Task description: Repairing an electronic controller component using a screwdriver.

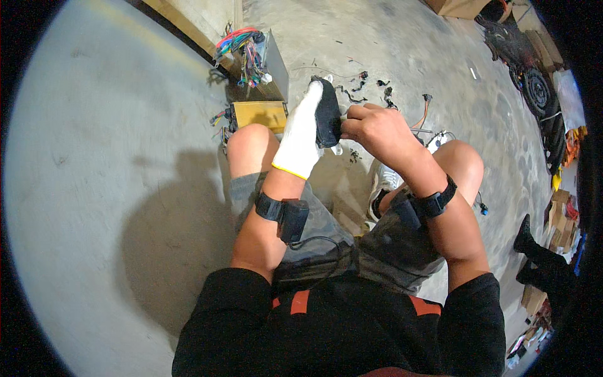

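My left hand [300, 129] wears a white knit glove with a yellow cuff and is raised between my knees, its fingers curled. Along its right side runs a rounded black surface [328, 114]; whether that is the glove's dark palm side or a held part, I cannot tell. Small pale bits stick out at its top and bottom. My bare right hand [374, 125] is closed, fingertips pinched together against the black surface's right edge. What they grip is hidden. Beyond this hand shows a thin grey rod [422, 131]; I cannot tell if it is held.
A grey metal box [274, 66] with bundled coloured wires [248, 53] stands ahead on the left, beside a gold-coloured box [260, 114] with wires. Black connector scraps [388, 94] litter the concrete floor. Another person's dark-clad leg [543, 254], cartons and black coils [537, 91] lie at the right.
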### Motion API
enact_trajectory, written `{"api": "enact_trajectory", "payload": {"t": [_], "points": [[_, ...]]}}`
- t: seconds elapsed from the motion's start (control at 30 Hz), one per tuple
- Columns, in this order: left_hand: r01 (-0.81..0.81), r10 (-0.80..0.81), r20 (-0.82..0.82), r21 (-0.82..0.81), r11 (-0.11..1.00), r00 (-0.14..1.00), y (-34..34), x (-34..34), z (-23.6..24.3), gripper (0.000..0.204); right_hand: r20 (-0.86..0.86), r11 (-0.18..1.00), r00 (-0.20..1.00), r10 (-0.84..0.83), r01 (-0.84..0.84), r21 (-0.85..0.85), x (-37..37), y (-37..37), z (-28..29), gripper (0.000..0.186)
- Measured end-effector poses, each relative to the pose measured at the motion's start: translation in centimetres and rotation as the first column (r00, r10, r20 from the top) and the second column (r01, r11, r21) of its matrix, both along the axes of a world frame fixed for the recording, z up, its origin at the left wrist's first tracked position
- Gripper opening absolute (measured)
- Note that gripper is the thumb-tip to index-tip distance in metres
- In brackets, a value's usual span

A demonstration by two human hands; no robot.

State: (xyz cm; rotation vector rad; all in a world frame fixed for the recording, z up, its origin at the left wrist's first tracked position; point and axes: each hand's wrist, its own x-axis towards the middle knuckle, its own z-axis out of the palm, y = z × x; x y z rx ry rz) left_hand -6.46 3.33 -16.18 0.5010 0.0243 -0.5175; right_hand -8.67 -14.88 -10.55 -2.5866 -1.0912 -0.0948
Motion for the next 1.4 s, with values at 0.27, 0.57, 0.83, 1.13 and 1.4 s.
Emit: {"api": "enact_trajectory", "payload": {"t": [0.27, 0.57, 0.83, 1.13, 1.4], "points": [[-0.012, 0.025, -0.131, 0.104, 0.994, 0.991, -0.5, -0.4, 1.0, 0.023, 0.010, 0.999, 0.999, -0.037, 0.037, 0.019, -0.8, 0.0, -0.9, 0.010], [-0.050, 0.107, -0.266, 0.212, 0.976, 0.958, -1.3, -0.8, 0.9, 0.017, -0.155, 0.984, 0.976, -0.150, 0.162, 0.069, -0.1, -1.4, -0.9, 0.020], [-0.039, 0.100, -0.326, 0.190, 0.981, 0.940, -0.8, -1.1, 2.0, 0.020, -0.267, 0.948, 0.921, -0.284, 0.311, 0.066, 0.1, -1.5, 0.0, 0.031], [-0.031, 0.102, -0.322, 0.217, 0.976, 0.941, -0.6, -0.9, 0.7, 0.015, -0.267, 0.941, 0.920, -0.285, 0.321, 0.102, -0.1, -1.6, 0.2, 0.029], [0.026, 0.041, -0.378, 0.169, 0.985, 0.925, 0.1, -1.2, 1.5, 0.018, -0.267, 0.871, 0.923, -0.277, 0.359, 0.336, 0.6, -2.6, 1.0, 0.032]]}}
